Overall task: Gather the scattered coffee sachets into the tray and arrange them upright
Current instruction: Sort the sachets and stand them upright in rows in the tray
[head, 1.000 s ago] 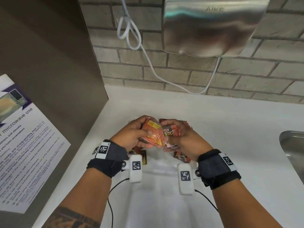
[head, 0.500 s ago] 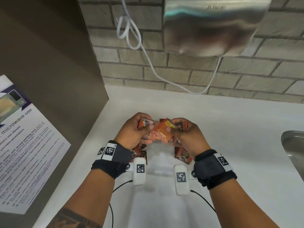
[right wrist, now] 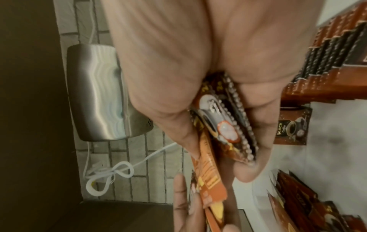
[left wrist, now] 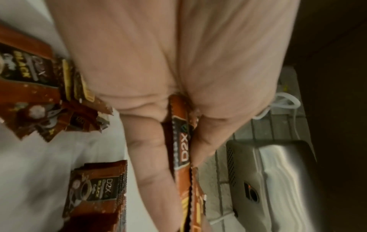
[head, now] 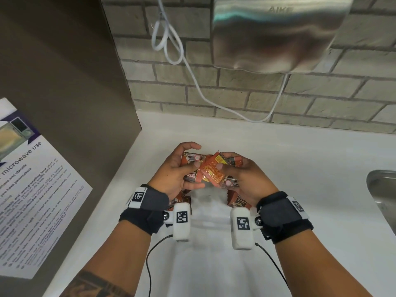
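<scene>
Both hands hold one bundle of orange and brown coffee sachets [head: 211, 171] above the white tray [head: 211, 220] on the counter. My left hand [head: 191, 167] grips the bundle's left side, thumb raised; in the left wrist view its fingers [left wrist: 147, 150] pinch a D2X sachet [left wrist: 182, 150] edge-on. My right hand [head: 234, 168] grips the right side, and several sachets [right wrist: 222, 130] sit stacked between its thumb and fingers. More sachets stand in the tray at the left [head: 182, 200] and right [head: 237, 202], partly hidden by my wrists.
A steel hand dryer [head: 276, 33] hangs on the brick wall, with a white cable [head: 192, 69] looping below it. A brown panel with a microwave notice [head: 32, 185] closes the left side. A steel sink [head: 383, 189] lies at the right edge.
The bundle has been shuffled between my hands and now lies flatter and more spread. My left thumb has lifted off it. Both hands stay over the tray.
</scene>
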Tool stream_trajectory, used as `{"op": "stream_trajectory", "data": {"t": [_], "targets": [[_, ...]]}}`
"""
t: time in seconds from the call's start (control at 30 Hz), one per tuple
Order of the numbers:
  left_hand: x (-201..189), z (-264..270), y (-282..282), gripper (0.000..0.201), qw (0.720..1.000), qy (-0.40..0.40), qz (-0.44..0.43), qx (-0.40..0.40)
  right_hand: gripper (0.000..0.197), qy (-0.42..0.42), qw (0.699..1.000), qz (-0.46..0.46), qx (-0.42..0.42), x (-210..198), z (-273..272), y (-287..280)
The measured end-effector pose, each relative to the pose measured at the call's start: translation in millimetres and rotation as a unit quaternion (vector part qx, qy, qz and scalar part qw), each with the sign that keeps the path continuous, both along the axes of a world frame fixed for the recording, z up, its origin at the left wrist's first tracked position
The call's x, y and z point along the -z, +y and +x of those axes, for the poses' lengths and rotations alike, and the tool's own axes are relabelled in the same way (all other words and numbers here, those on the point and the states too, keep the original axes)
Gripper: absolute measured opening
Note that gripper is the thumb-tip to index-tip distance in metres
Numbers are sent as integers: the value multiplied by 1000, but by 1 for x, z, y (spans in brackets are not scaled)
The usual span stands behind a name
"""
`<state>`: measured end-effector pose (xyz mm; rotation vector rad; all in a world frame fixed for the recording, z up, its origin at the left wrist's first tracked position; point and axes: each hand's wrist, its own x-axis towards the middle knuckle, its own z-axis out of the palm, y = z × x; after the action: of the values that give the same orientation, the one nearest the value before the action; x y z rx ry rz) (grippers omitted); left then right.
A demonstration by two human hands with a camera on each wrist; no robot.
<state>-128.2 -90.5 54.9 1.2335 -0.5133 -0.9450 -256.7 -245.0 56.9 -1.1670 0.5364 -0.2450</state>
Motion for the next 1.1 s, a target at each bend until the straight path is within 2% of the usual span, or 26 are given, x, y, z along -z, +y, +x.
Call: {"op": "stream_trajectory", "data": {"t": [0.1,0.17,0.27,0.43,0.5,0.57,0.6,0.67,0.73,0.83,1.0,1.1], "targets": [[-2,1,-3,29,996,-58,25,-59,20,20,999,-20,24,-2,-2,-2],[0,4,-4,30,986,-127,47,-97,19,34,998,-35,50,-3,-2,-4],[3,0,-6,36,966,-236,75,-82,24,43,995,-62,61,-2,1,-2],[11,-12,-8,39,963,-257,76,-2,32,48,997,-5,62,-1,5,1],[10,-14,-7,36,964,-258,70,-6,28,46,996,39,65,0,4,0],[6,-14,-7,25,955,-287,63,-38,22,53,996,51,48,0,1,0],[4,-13,-7,18,955,-286,58,-54,22,58,997,49,36,0,0,1],[-1,-10,-7,8,969,-231,62,-62,23,67,997,22,21,-1,-2,2],[-3,-5,-4,6,979,-175,88,-53,27,71,995,-59,25,-5,-4,3],[-4,-1,-1,11,981,-139,132,-27,41,57,979,-194,34,-9,-6,4],[-6,-3,0,9,977,-146,158,8,57,31,983,-175,-47,-8,-3,1],[-7,-5,0,9,969,-168,178,44,55,46,978,-194,-69,-9,-2,0]]}}
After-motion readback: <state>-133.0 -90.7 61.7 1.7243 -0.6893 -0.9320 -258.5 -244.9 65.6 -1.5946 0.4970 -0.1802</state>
